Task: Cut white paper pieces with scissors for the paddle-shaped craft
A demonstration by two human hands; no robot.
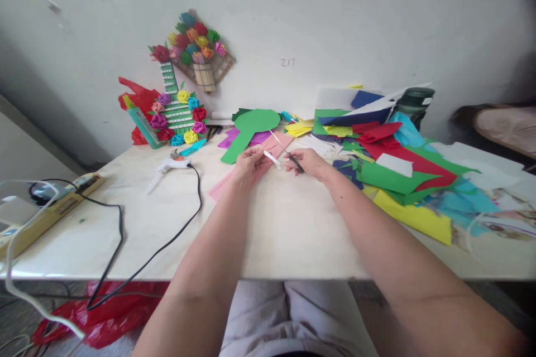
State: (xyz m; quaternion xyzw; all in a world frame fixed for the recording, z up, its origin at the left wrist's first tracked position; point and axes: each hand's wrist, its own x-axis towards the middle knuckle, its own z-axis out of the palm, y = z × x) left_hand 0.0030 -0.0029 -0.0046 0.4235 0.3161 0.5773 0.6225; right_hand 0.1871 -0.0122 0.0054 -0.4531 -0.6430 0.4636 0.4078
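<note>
My left hand (pixel 250 163) pinches a small white strip (pixel 272 159), likely paper, over the middle of the table. In my right hand (pixel 309 163) are scissors with dark handles (pixel 296 164), their thin blades pointing up and to the left, apart from the strip's near end. Beneath my left hand lies a pink sheet (pixel 274 146). Just beyond it rests a green paper cutout (pixel 256 121) with a rounded head and a broad stem, on top of purple paper (pixel 229 138).
A white glue gun (pixel 173 164) lies left, its black cord (pixel 200 189) looping over the table edge. A power strip (pixel 62 206) is farther left. Coloured paper (pixel 419 217) piles up at right near a dark bottle (pixel 414 103). A paper-flower craft (pixel 180 114) stands at back left.
</note>
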